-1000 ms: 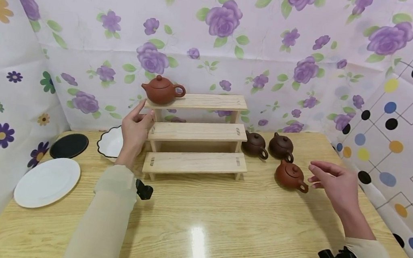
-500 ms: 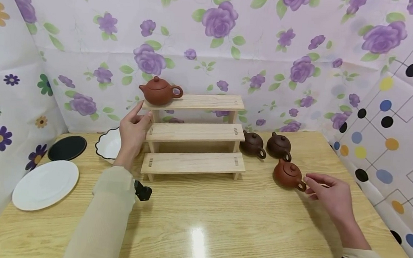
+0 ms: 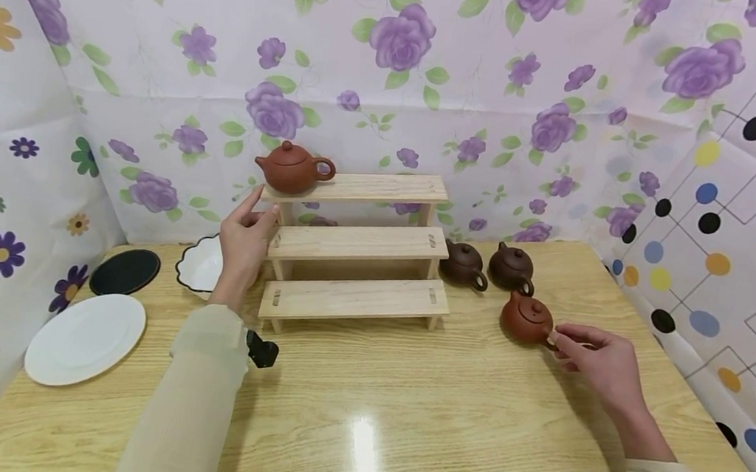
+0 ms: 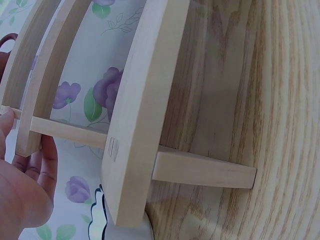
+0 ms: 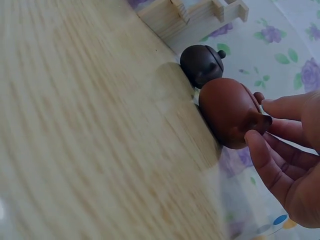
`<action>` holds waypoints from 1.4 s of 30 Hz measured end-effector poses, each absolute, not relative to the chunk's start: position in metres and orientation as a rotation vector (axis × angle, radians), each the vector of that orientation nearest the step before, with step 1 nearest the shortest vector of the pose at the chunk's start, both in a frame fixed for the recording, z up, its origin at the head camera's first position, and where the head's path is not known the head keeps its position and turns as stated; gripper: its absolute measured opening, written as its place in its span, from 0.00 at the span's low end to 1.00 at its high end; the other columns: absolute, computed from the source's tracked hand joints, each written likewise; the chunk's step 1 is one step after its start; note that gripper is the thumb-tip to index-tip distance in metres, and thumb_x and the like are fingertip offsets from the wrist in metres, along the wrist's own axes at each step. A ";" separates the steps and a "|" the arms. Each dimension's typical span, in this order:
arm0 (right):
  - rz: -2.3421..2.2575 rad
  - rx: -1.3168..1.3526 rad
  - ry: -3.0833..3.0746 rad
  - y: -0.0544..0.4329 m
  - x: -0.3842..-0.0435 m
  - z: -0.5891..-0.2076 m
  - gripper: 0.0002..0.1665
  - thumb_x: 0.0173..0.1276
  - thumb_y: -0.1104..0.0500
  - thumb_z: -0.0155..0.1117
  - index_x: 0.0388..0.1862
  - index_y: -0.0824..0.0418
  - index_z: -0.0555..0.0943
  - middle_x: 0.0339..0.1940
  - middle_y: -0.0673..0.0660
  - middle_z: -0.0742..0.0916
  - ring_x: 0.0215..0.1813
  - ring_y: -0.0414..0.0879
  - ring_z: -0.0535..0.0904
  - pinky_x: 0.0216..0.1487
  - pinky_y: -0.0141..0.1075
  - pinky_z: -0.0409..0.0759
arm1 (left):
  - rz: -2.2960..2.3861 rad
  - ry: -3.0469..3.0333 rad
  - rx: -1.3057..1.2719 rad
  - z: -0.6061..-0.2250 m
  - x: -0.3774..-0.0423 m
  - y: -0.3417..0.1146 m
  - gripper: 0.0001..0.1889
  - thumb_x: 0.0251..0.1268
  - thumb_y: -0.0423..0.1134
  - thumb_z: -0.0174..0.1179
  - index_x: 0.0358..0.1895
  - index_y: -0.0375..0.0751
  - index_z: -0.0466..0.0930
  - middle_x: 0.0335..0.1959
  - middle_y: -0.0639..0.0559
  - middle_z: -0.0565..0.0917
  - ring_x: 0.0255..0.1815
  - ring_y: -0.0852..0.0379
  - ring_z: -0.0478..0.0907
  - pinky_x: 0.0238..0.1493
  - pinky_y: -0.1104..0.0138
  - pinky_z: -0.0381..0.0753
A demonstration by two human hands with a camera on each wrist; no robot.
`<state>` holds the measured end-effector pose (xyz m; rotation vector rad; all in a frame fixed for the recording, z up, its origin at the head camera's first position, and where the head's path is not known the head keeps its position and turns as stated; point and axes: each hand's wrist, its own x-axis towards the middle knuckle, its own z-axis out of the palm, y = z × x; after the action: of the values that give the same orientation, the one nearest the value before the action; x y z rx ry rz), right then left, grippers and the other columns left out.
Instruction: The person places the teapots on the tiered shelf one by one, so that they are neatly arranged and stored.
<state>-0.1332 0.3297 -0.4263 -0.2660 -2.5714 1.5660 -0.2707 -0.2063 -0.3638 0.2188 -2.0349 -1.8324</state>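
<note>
A three-tier wooden shelf [image 3: 360, 242] stands on the table, and my left hand [image 3: 244, 244] grips its left end around the middle tier. In the left wrist view the fingers [image 4: 48, 167] reach behind that wooden tier. On the top tier, at its left end, sits a reddish-brown teapot [image 3: 292, 168]. A second reddish-brown teapot [image 3: 527, 319] rests on the table to the right, and my right hand [image 3: 604, 365] pinches its handle between thumb and fingers. The right wrist view shows the thumb [image 5: 262, 160] at the handle, which the fingers partly cover.
Two dark brown teapots [image 3: 462, 263] stand right of the shelf, behind the red one. On the left are a white bowl [image 3: 201, 263] with a dark scalloped rim, a black round coaster [image 3: 125, 272] and a white plate [image 3: 86, 339]. Patterned cloth walls [image 3: 339, 48] enclose the table.
My right hand has moved left to the red teapot on the table and taken hold of its handle. The left hand stays on the shelf. The view has shifted slightly.
</note>
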 end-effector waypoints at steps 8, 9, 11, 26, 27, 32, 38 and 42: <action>1.506 -0.290 -2.631 0.332 -0.133 -0.432 0.28 0.74 0.49 0.74 0.62 0.68 0.86 0.39 0.42 0.91 0.35 0.36 0.88 0.36 0.33 0.88 | -1.818 -2.034 0.201 -0.364 -0.269 -0.205 0.27 0.75 0.47 0.67 0.75 0.64 0.76 0.31 0.64 0.81 0.35 0.65 0.76 0.35 0.75 0.74; 1.499 -0.293 -2.639 0.332 -0.132 -0.433 0.28 0.73 0.48 0.74 0.62 0.67 0.86 0.40 0.42 0.91 0.36 0.36 0.88 0.37 0.33 0.88 | -1.818 -2.033 0.199 -0.364 -0.269 -0.204 0.27 0.75 0.47 0.67 0.75 0.64 0.76 0.31 0.65 0.81 0.35 0.65 0.76 0.35 0.75 0.74; 1.494 -0.304 -2.649 0.332 -0.131 -0.433 0.28 0.73 0.48 0.74 0.62 0.67 0.86 0.41 0.42 0.91 0.37 0.34 0.88 0.38 0.31 0.88 | -1.815 -2.035 0.195 -0.363 -0.269 -0.204 0.27 0.75 0.47 0.67 0.75 0.65 0.76 0.31 0.65 0.81 0.35 0.66 0.76 0.35 0.75 0.74; 1.456 -0.308 -2.613 0.334 -0.128 -0.441 0.25 0.72 0.48 0.75 0.58 0.66 0.89 0.41 0.42 0.92 0.40 0.26 0.86 0.40 0.27 0.87 | -1.837 -2.037 0.216 -0.364 -0.272 -0.203 0.27 0.75 0.48 0.67 0.75 0.66 0.75 0.31 0.64 0.81 0.35 0.66 0.77 0.35 0.76 0.75; 1.445 -0.313 -2.611 0.334 -0.128 -0.441 0.25 0.72 0.48 0.75 0.58 0.66 0.89 0.41 0.43 0.93 0.40 0.25 0.86 0.40 0.27 0.87 | -1.838 -2.039 0.219 -0.364 -0.272 -0.203 0.27 0.75 0.48 0.67 0.75 0.66 0.75 0.31 0.64 0.81 0.36 0.66 0.77 0.35 0.76 0.75; 1.382 -0.336 -2.602 0.333 -0.129 -0.440 0.25 0.72 0.47 0.75 0.56 0.65 0.90 0.44 0.50 0.93 0.40 0.21 0.83 0.40 0.24 0.85 | -1.831 -2.039 0.234 -0.363 -0.271 -0.203 0.27 0.74 0.48 0.68 0.74 0.66 0.76 0.31 0.65 0.81 0.36 0.66 0.78 0.35 0.76 0.75; 1.520 -0.336 -2.536 0.332 -0.131 -0.439 0.24 0.73 0.53 0.74 0.58 0.71 0.88 0.39 0.45 0.93 0.38 0.31 0.90 0.41 0.26 0.87 | -1.827 -2.030 0.239 -0.362 -0.268 -0.204 0.28 0.74 0.47 0.68 0.75 0.62 0.76 0.30 0.66 0.82 0.35 0.67 0.78 0.34 0.76 0.74; 1.605 -0.345 -2.491 0.333 -0.131 -0.439 0.26 0.74 0.54 0.73 0.60 0.73 0.86 0.37 0.42 0.93 0.38 0.35 0.91 0.42 0.28 0.87 | -1.818 -2.025 0.236 -0.362 -0.267 -0.204 0.27 0.74 0.47 0.68 0.75 0.62 0.76 0.31 0.66 0.82 0.35 0.67 0.78 0.34 0.76 0.74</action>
<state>-0.1314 0.3330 -0.4395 -0.3450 -2.4909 1.6054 -0.2671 -0.2037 -0.3621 0.2362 -2.0251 -1.8181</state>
